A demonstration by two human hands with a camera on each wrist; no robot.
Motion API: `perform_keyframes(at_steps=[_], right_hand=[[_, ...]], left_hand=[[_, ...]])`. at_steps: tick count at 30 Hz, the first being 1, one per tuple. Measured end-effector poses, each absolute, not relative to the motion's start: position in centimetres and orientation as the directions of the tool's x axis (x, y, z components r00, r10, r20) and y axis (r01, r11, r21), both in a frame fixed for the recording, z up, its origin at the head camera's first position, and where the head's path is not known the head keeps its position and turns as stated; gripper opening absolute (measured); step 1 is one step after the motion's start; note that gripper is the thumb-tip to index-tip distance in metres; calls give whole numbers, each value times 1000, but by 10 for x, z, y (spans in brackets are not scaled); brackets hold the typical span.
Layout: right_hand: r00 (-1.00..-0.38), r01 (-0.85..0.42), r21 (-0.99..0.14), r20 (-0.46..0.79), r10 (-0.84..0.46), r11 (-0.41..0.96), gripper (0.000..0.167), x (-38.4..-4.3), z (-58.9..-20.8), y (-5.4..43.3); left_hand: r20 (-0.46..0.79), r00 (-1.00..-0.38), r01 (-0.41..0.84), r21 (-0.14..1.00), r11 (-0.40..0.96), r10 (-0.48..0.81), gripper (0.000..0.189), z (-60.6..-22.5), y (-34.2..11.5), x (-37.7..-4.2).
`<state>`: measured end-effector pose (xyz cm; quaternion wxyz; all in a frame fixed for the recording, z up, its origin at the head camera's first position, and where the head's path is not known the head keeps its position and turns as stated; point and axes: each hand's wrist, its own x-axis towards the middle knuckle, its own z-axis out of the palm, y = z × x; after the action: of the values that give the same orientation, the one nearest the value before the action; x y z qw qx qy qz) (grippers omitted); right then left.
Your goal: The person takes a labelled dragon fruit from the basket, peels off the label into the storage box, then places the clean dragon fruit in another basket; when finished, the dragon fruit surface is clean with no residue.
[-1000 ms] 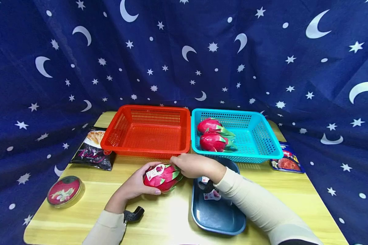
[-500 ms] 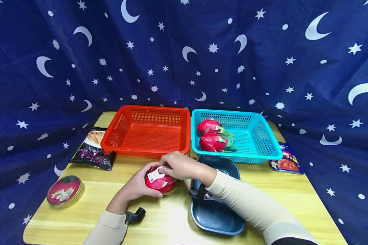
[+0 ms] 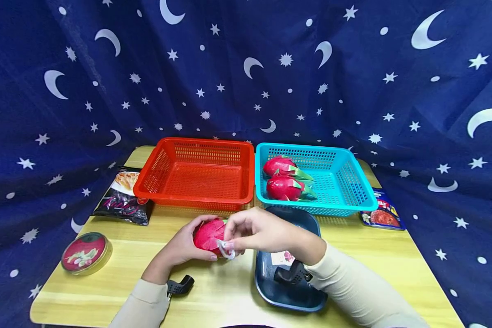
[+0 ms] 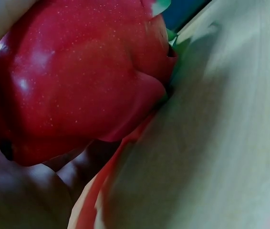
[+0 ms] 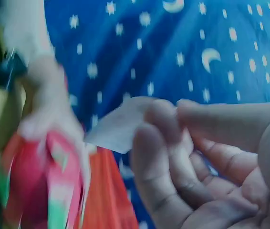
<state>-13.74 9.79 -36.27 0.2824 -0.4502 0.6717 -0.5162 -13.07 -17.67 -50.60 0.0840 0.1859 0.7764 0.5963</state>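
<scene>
My left hand (image 3: 184, 246) grips a dragon fruit (image 3: 207, 235) just above the wooden table, its red skin turned up with no label on the side I see. Between thumb and fingertips my right hand (image 3: 262, 232) pinches a peeled label sticker (image 3: 227, 250), close to the fruit's right side. In the right wrist view that sticker (image 5: 120, 124) juts out pale from the fingertips. Red skin of the dragon fruit (image 4: 82, 71) fills much of the left wrist view. Below my right forearm lies a dark blue tray (image 3: 266, 291) with a printed label (image 3: 283, 258) in it.
Behind my hands stand a red basket (image 3: 197, 200) and a turquoise basket (image 3: 311, 209); two dragon fruits (image 3: 284, 187) lie in the latter. On the left are a black snack bag (image 3: 123, 200) and a round tin (image 3: 86, 253). A blue packet (image 3: 383, 212) lies far right.
My right hand has taken hold of the fruit's white label and pulled it off toward the lower right. The left hand keeps its grip on the dragon fruit in nearly the same place.
</scene>
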Motion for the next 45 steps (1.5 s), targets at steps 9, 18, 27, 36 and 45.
perform_keyframes(at_steps=[9, 18, 27, 36, 45], right_hand=[[-809, -200, -936, -9, -588, 289, 8, -132, -405, 186], [-635, -55, -985, -92, -767, 163, 11, -121, -422, 225], [-741, 24, -895, -315, -593, 445, 10, -106, -434, 202], [-813, -139, -736, -297, -501, 662, 21, -93, -429, 198], [-820, -148, -684, -319, -475, 715, 23, -90, -428, 198]], left_hand=[[65, -916, 172, 955, 241, 395, 102, -503, -175, -132], [79, -917, 173, 962, 212, 391, 100, -505, -177, -134], [89, -914, 178, 965, 195, 395, 100, -506, -176, -135], [79, -917, 172, 962, 210, 392, 99, -504, -175, -134], [67, -919, 166, 960, 225, 390, 100, -504, -177, -135]])
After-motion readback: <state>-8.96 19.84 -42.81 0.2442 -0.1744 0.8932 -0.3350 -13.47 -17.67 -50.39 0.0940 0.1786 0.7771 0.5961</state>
